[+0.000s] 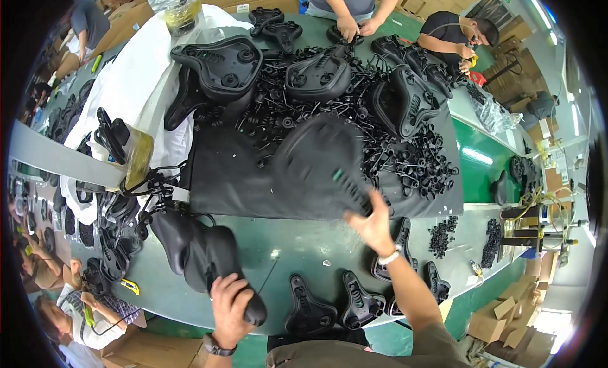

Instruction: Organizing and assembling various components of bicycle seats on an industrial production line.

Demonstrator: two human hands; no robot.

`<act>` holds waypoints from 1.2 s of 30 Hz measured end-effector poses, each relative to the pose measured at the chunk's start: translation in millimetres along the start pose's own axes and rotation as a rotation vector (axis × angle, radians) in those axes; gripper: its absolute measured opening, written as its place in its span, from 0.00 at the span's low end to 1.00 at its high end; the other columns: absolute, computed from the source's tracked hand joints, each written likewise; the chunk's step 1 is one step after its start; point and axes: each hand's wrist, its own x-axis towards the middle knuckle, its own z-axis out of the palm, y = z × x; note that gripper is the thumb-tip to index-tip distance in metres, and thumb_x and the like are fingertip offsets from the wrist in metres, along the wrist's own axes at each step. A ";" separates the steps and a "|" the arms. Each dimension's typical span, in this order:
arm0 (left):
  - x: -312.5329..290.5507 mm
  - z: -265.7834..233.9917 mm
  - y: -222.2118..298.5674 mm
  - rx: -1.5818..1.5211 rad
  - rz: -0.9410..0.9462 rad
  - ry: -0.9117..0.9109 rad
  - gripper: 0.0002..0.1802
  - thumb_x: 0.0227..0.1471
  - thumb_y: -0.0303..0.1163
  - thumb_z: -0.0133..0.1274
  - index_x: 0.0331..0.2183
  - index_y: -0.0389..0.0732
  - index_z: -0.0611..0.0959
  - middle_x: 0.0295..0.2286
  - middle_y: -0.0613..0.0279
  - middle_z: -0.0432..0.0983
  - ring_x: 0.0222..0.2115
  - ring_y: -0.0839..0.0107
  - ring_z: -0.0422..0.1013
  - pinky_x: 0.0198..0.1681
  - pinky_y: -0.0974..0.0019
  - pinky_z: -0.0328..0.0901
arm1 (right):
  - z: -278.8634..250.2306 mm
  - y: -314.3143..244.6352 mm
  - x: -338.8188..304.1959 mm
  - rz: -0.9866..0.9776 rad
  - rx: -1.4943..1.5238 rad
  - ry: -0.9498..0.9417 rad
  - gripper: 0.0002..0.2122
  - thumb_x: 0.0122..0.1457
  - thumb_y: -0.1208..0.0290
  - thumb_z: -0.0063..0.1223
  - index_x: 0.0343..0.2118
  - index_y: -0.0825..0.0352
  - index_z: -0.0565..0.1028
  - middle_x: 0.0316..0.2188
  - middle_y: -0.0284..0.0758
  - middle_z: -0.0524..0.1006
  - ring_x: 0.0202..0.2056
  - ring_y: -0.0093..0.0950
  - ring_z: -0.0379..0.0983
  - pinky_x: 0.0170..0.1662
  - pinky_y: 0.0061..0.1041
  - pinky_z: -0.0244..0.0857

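Observation:
My right hand (375, 225) grips the narrow nose of a black bicycle saddle (320, 154), smeared by motion. Its wide end points away from me over a black mat, and a small green mark shows on it. At the lower left, my left hand (231, 299) is wrapped round the nose of another padded black saddle (212, 251) on the green table. A thin dark rod (270, 274) sticks up just right of that saddle. Below my right forearm lie several black saddle bases (362, 299) with coil-like ribs.
Heaped black metal fittings (405, 156) cover the black mat (221, 184), with saddle shells (221, 67) around them. A grey post (69, 156) crosses at left, near a yellow cutter (130, 287). Small black parts (443, 236) lie at right. Across the table, a co-worker's hands (348, 29) handle a part.

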 end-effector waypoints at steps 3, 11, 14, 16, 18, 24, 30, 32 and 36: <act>16.3 30.2 15.4 -0.018 0.076 -0.120 0.32 0.25 0.31 0.67 0.41 0.46 0.79 0.47 0.59 0.72 0.55 0.52 0.64 0.58 0.40 0.57 | -17.1 -24.7 80.0 0.118 0.362 0.203 0.33 0.50 0.67 0.66 0.56 0.79 0.65 0.37 0.40 0.80 0.36 0.27 0.75 0.43 0.27 0.70; 42.0 80.2 55.1 -0.095 0.149 -0.302 0.36 0.28 0.25 0.64 0.47 0.47 0.77 0.54 0.62 0.67 0.60 0.51 0.58 0.62 0.45 0.56 | -15.2 3.7 268.3 0.106 -0.118 0.292 0.47 0.51 0.58 0.62 0.68 0.72 0.46 0.57 0.60 0.64 0.56 0.55 0.65 0.61 0.41 0.60; 38.8 85.5 54.4 -0.127 0.100 -0.319 0.35 0.28 0.22 0.63 0.46 0.46 0.78 0.54 0.62 0.67 0.60 0.50 0.58 0.60 0.49 0.61 | -8.2 26.6 256.4 0.025 -0.167 0.297 0.46 0.51 0.57 0.63 0.66 0.74 0.50 0.56 0.60 0.66 0.56 0.54 0.65 0.61 0.40 0.59; 35.8 83.1 54.3 -0.105 0.047 -0.296 0.34 0.29 0.20 0.61 0.45 0.46 0.78 0.54 0.62 0.67 0.60 0.48 0.58 0.53 0.52 0.69 | -1.1 20.6 226.1 -0.010 -0.122 0.336 0.42 0.52 0.59 0.62 0.64 0.77 0.54 0.55 0.59 0.67 0.57 0.53 0.65 0.61 0.40 0.58; 33.6 89.1 44.4 -0.108 0.022 -0.310 0.34 0.29 0.19 0.60 0.46 0.47 0.78 0.55 0.62 0.67 0.60 0.48 0.57 0.51 0.52 0.70 | 4.1 -5.8 151.7 -0.152 -0.103 0.389 0.24 0.55 0.63 0.60 0.50 0.74 0.70 0.44 0.50 0.74 0.45 0.46 0.71 0.50 0.38 0.65; 63.6 122.5 57.0 -0.149 0.145 -0.389 0.35 0.29 0.20 0.61 0.46 0.47 0.77 0.56 0.61 0.65 0.60 0.48 0.57 0.57 0.51 0.66 | 33.0 41.3 -104.5 0.724 0.698 -0.420 0.31 0.62 0.48 0.54 0.56 0.73 0.69 0.47 0.40 0.77 0.44 0.29 0.75 0.47 0.30 0.70; 69.4 163.7 89.7 -0.202 0.504 -0.386 0.35 0.38 0.25 0.60 0.53 0.49 0.75 0.58 0.56 0.63 0.60 0.49 0.60 0.63 0.51 0.60 | 0.4 26.7 -148.8 0.881 1.413 -0.178 0.28 0.65 0.49 0.46 0.58 0.70 0.66 0.54 0.47 0.73 0.54 0.38 0.71 0.59 0.36 0.64; 72.4 160.4 93.4 -0.249 0.374 -0.382 0.34 0.41 0.26 0.60 0.54 0.48 0.75 0.58 0.55 0.63 0.59 0.49 0.60 0.62 0.51 0.60 | -10.0 32.8 -139.2 0.827 1.307 0.144 0.18 0.64 0.61 0.52 0.52 0.66 0.70 0.45 0.38 0.77 0.47 0.34 0.74 0.52 0.36 0.69; 53.0 157.7 56.6 -0.215 -0.011 -0.316 0.29 0.47 0.28 0.59 0.53 0.41 0.73 0.56 0.49 0.63 0.56 0.47 0.62 0.59 0.50 0.62 | -39.3 89.9 -60.7 0.494 0.492 0.563 0.36 0.58 0.66 0.61 0.66 0.73 0.56 0.52 0.44 0.72 0.51 0.32 0.69 0.56 0.29 0.62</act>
